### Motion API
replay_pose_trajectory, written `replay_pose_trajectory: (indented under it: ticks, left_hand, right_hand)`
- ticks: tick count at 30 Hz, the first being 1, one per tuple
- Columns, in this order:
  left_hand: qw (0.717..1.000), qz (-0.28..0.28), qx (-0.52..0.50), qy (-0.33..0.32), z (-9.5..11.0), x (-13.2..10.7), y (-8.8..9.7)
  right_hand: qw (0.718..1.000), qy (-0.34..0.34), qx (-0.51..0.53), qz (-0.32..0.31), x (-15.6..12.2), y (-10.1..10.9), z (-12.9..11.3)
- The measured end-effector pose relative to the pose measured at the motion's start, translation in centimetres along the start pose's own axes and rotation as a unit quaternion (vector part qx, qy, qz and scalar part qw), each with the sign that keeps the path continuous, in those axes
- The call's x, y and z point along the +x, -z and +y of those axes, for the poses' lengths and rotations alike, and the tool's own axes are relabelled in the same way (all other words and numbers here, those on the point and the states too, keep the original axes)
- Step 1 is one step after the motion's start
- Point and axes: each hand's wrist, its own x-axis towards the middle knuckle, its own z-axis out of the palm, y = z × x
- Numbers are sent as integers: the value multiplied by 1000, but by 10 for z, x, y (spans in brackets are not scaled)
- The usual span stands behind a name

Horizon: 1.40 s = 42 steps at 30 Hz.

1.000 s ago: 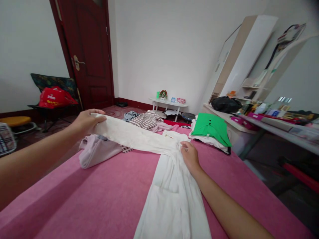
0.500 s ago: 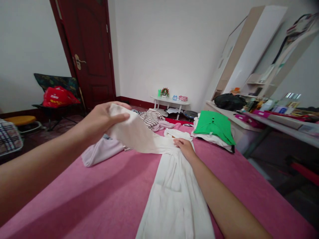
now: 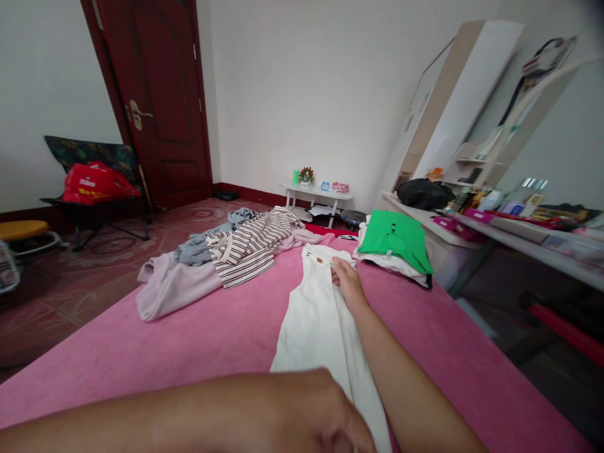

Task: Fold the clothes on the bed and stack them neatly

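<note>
A white garment [image 3: 314, 308] lies lengthways on the pink bed cover, folded narrow. Near its far end show a small brown tag and a shiny metal bit. My right hand [image 3: 348, 282] pinches its right edge up there, thumb and fingers closed on the cloth. Low in the picture, my left hand [image 3: 325, 412] reaches across the near part of the same garment. Its fingers are curled closed over the cloth, partly cut off by the bottom edge of the view.
Left of the garment lie a striped top [image 3: 252, 244], a pale lilac garment [image 3: 177, 286] and a grey one [image 3: 194, 248]. At right is a pile topped by a green cardigan [image 3: 399, 236]. A dressing table [image 3: 453, 229] flanks the pink bed cover [image 3: 189, 346].
My left hand has let down the raised white flap and come back toward me, over the near end. The garment now lies flatter and narrower. My right hand stays at its far end.
</note>
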Motion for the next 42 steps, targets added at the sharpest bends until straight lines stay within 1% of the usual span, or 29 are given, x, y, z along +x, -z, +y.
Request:
replay_pose_trajectory:
  ticks: [1, 2, 3, 4, 5, 6, 7, 9, 11, 13, 15, 16, 17, 19, 21, 23, 25, 27, 28, 30, 33, 35, 36, 37, 39, 41, 42]
  left_hand:
    - [997, 63, 41, 16, -4, 4, 9]
    - [985, 142, 96, 34, -9, 8, 19]
    - [961, 223, 157, 50, -17, 13, 29]
    - [930, 288, 219, 61, -27, 17, 38]
    - [902, 330, 269, 67, -39, 20, 47]
    - [883, 347, 309, 68, -51, 23, 54]
    - [875, 340, 338, 66, -64, 26, 60]
    - [880, 291, 368, 67, -88, 28, 67]
    - [894, 247, 369, 64, -106, 26, 70]
    - [905, 232, 352, 50, -116, 21, 71]
    - [918, 222, 327, 28, -121, 12, 73]
    - [925, 215, 313, 18, -122, 6, 74]
    - [931, 207, 299, 10, -121, -1, 74]
    - [941, 185, 284, -1, -117, -17, 73]
    - [943, 161, 292, -10, -110, -34, 69]
    - [939, 141, 312, -24, -99, -50, 62]
    - [933, 131, 331, -48, -87, -62, 55]
    - [927, 119, 347, -77, -74, -69, 48]
    - [924, 109, 356, -92, -68, -70, 46]
    - [917, 82, 374, -114, -59, -71, 42]
    - [910, 43, 389, -135, -52, -70, 38]
    - [908, 29, 391, -147, -50, -70, 36]
    - [907, 23, 392, -155, -51, -70, 34]
    - [904, 19, 394, -163, -52, -70, 31]
    - [897, 23, 398, -189, -56, -70, 24]
    - [890, 51, 395, -220, -59, -69, 14]
    - [891, 66, 388, -229, -61, -68, 9]
  right_hand:
    - [999, 25, -34, -11, 0, 0, 1]
    - [997, 50, -61, -23, 0, 0, 2]
    - [994, 69, -80, -31, 0, 1, 3]
    - [993, 79, -89, -27, 1, 2, 4]
    - [992, 83, -93, -10, 1, 3, 6]
    - [992, 82, -96, 13, 2, 5, 9]
    - [991, 80, -102, 37, 3, 8, 11]
    - [986, 82, -126, 66, 5, 12, 15]
    - [983, 88, -154, 56, 7, 13, 18]
    - [980, 91, -174, 40, 8, 13, 18]
    - [975, 102, -195, 15, 6, 12, 16]
    - [971, 114, -210, -8, 2, 13, 14]
    - [964, 129, -228, -40, -2, 16, 11]
    - [941, 165, -270, -121, -18, 25, 1]
    - [911, 198, -309, -187, -42, 40, -14]
    - [882, 232, -341, -230, -72, 58, -33]
    - [842, 276, -367, -282, -105, 74, -53]
    - [791, 328, -388, -342, -134, 86, -73]
    - [767, 355, -393, -364, -146, 89, -82]
    - [730, 396, -392, -396, -165, 91, -98]
    - [689, 430, -372, -448, -179, 85, -119]
    - [672, 444, -361, -471, -183, 78, -127]
    - [671, 446, -355, -474, -184, 75, -129]
    - [680, 442, -350, -468, -186, 72, -127]
    - [716, 415, -332, -453, -190, 67, -114]
    - [751, 385, -295, -448, -197, 64, -93]
    - [762, 371, -278, -452, -201, 64, -82]
